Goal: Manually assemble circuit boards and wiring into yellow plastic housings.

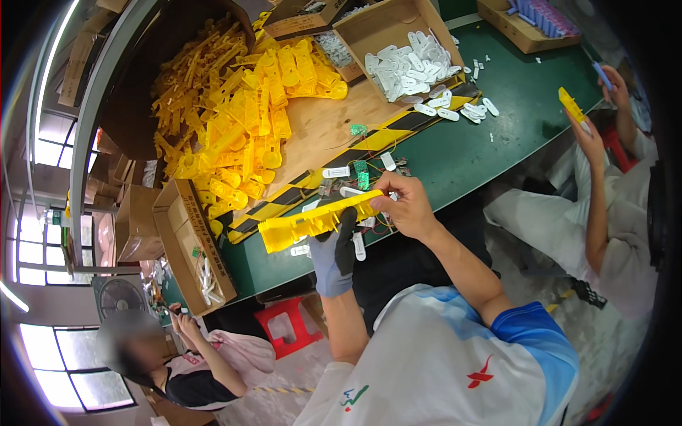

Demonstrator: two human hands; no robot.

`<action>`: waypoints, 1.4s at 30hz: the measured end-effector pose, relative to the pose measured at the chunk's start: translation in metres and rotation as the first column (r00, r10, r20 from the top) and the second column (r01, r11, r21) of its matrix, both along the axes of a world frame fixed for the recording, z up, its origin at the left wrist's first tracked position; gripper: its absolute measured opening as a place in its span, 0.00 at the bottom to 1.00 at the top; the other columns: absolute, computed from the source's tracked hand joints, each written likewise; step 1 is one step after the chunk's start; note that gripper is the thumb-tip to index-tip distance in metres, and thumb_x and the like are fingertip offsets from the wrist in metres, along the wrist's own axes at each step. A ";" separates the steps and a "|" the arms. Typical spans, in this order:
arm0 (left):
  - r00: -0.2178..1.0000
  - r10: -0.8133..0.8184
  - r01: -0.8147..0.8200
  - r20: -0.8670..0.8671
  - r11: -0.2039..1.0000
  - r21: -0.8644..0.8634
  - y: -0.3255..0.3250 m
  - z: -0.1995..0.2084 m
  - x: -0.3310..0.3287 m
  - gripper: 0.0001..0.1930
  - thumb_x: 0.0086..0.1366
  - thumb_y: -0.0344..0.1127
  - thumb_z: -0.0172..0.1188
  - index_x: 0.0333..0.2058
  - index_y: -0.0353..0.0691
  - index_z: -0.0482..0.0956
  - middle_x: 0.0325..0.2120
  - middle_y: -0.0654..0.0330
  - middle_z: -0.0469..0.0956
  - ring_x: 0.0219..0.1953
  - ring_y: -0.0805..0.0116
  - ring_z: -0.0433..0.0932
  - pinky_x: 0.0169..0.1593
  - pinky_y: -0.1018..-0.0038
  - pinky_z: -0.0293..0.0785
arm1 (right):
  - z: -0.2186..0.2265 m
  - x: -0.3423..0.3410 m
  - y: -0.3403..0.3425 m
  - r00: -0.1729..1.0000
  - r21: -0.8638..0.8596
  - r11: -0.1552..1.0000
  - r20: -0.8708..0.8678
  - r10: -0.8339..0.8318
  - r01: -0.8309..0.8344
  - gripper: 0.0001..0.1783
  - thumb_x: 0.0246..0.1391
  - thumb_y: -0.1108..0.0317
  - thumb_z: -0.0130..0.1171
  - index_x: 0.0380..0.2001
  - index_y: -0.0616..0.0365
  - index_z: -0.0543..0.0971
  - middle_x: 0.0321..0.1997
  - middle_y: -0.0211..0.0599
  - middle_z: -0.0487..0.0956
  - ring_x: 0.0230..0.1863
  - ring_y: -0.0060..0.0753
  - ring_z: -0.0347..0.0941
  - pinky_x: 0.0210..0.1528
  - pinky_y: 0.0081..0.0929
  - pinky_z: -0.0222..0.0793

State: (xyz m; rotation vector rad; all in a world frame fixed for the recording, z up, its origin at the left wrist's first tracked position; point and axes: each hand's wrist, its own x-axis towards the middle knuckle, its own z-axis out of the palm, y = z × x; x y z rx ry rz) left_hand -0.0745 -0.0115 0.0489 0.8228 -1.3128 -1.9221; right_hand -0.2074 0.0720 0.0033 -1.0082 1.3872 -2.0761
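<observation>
A long yellow plastic casing [298,224] with ribs along its side lies across my left hand [335,255], which wears a grey and black glove. The gloved fingers wrap round its middle from below. At the casing's right end, the thumb and fingertips of my bare right hand [408,206] are closed on the tip; whether a small part is pinched there too, I cannot tell. Just beyond my hands, a green circuit board [363,174] with thin wires lies near white oval plastic pieces [336,172] on the green tabletop [455,177]. My hands hide some of these parts.
Yellow casings [249,128] are heaped on a wooden board edged with black-and-yellow tape [341,160]. Beyond it stands a cardboard box [433,25] of white pieces; another box [177,234] is at left. Co-workers sit on both sides, the right one holding a yellow part [572,105].
</observation>
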 end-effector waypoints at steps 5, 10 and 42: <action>0.969 0.227 -0.249 -0.101 0.903 -0.351 -0.002 0.004 -0.017 0.24 0.59 0.21 0.61 0.55 0.32 0.68 0.47 0.54 0.75 0.45 0.69 0.76 0.50 0.72 0.73 | 0.010 -0.006 0.007 0.957 0.075 0.997 -0.288 0.023 -0.002 0.13 0.47 0.66 0.69 0.23 0.62 0.76 0.21 0.34 0.76 0.25 0.28 0.71 0.32 0.25 0.67; 0.896 0.419 -0.443 -0.147 0.868 -0.224 -0.042 -0.003 0.002 0.27 0.57 0.13 0.57 0.56 0.29 0.63 0.51 0.48 0.71 0.50 0.60 0.75 0.56 0.67 0.74 | 0.020 -0.013 0.026 0.909 0.124 0.991 -0.416 0.009 0.047 0.12 0.43 0.66 0.71 0.22 0.60 0.77 0.22 0.35 0.76 0.26 0.34 0.73 0.33 0.27 0.68; 0.996 -0.090 0.087 0.020 0.992 0.091 0.002 -0.038 0.009 0.11 0.67 0.32 0.56 0.46 0.37 0.71 0.31 0.64 0.76 0.29 0.77 0.76 0.33 0.80 0.73 | -0.002 0.012 -0.005 0.988 0.302 0.948 0.145 0.056 -0.098 0.14 0.57 0.65 0.63 0.20 0.60 0.78 0.15 0.23 0.72 0.16 0.10 0.66 0.19 0.12 0.60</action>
